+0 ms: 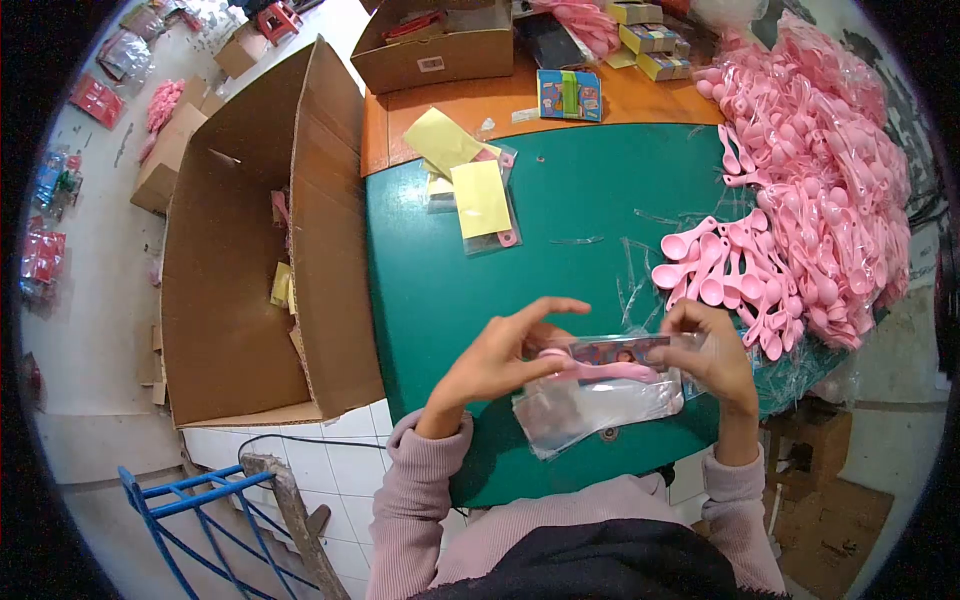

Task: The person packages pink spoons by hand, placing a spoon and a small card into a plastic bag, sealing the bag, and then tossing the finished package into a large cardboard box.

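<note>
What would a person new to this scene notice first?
A huge heap of pink spoons fills the right side of the green table. A large open cardboard box stands at its left. Near the front, the left hand and right hand hold a clear packet.

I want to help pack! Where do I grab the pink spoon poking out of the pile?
Pinch the spoon by its round bowl, from the left over the green table: the bowl sticks out free, while its handle runs back under the other spoons.
</note>
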